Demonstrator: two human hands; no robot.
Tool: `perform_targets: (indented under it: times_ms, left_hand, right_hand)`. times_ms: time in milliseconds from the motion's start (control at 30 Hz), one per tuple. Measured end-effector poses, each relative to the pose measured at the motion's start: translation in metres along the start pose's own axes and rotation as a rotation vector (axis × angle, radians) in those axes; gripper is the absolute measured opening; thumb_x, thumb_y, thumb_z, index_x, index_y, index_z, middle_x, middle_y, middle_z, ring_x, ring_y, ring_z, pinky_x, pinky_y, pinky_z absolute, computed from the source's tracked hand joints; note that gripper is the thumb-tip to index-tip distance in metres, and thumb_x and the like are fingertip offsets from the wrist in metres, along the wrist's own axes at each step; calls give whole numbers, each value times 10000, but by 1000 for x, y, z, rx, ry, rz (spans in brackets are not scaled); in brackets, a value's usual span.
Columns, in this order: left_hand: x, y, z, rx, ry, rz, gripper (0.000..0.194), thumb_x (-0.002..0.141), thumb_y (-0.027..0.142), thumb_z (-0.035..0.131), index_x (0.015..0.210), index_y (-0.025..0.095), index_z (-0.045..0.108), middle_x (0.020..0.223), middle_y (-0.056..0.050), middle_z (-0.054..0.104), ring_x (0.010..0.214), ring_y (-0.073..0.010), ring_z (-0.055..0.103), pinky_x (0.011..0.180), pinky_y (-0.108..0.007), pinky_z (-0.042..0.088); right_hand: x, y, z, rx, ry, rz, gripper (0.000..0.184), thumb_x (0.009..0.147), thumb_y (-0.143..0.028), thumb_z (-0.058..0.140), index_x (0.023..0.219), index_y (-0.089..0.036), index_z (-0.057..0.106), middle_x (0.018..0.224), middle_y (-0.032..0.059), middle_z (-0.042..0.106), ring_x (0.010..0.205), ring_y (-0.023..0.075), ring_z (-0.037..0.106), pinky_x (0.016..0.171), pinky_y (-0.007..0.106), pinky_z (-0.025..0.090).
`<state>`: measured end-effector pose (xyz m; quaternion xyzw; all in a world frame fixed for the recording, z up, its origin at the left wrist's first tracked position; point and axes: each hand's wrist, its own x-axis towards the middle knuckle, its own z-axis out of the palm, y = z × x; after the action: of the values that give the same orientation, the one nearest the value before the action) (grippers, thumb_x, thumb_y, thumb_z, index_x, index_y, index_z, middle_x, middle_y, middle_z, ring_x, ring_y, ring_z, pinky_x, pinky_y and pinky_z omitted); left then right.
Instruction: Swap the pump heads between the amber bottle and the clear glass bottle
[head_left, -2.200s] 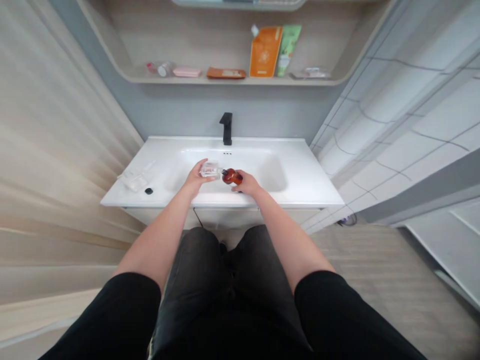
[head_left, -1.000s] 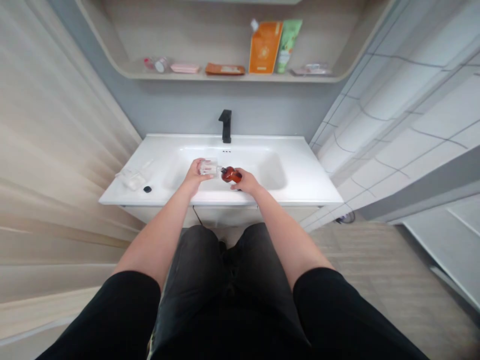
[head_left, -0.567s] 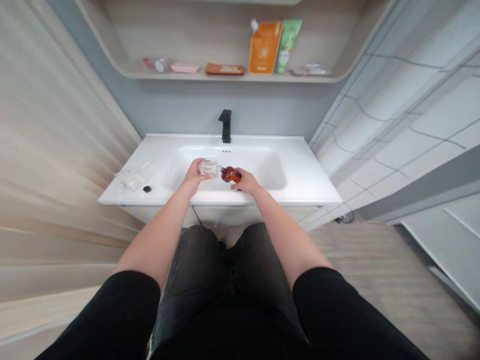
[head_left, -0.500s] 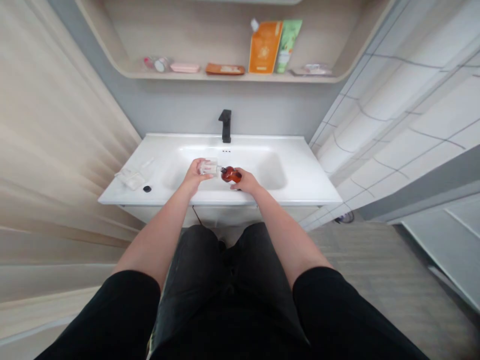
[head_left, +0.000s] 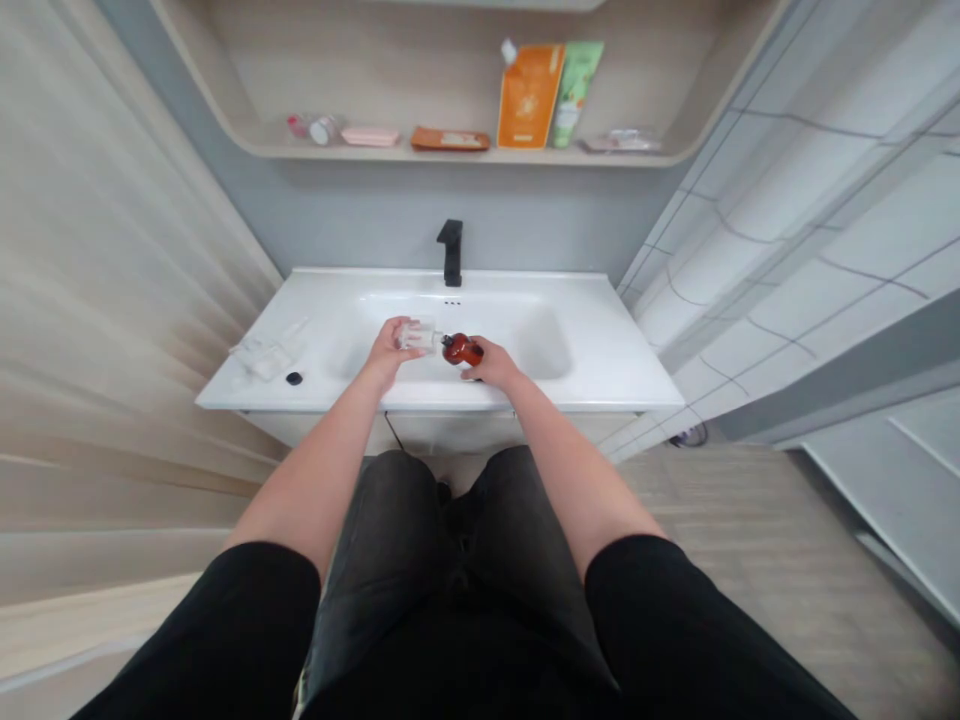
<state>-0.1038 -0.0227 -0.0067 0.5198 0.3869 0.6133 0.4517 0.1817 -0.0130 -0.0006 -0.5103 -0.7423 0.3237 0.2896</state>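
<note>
Over the white sink, my left hand is closed around a clear bottle tipped on its side, its neck pointing right. My right hand grips an amber bottle, also tilted, with its dark mouth meeting the clear bottle's neck. Whether liquid is passing between them is too small to tell. A small black cap lies on the counter to the left of my left hand.
Clear plastic packaging lies on the counter's left side. A black faucet stands behind the sink. Above, a shelf holds an orange pouch, a green tube and several small items. A curtain hangs at left.
</note>
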Motion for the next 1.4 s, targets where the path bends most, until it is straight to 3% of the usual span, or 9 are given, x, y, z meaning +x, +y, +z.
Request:
perform_targets:
  times_ms: [500,833,1400]
  left_hand:
    - [2,-7,-4,26,-10,17,906,518,287,1055,1315,281,625,1450,-106,713,1350,-337,685,1146,-529,577]
    - [-1,0,-1,3,-2,21,884,510,250,1055,1295,276,649,1401,-93,722,1083,-222,700,952,-372,592]
    - [-3,2,2,53,29,13,930,492,267,1053,1352,310,705,1347,-71,729,977,-195,691,886,-351,608]
  right_hand:
    - [0,-1,-1,-6,-8,1,897,638,-236,991,1487,-241,701,1307,61,831,1184,317,789,1123,445,594]
    - [-4,-5,-3,-9,-16,7,885,644,-226,973,1487,-234,702,1296,65,829,1167,320,788,1111,449,596]
    - [-4,-5,-2,-1,2,-2,860,637,-217,966,1459,-224,715,1291,66,828,1156,321,786,1109,450,593]
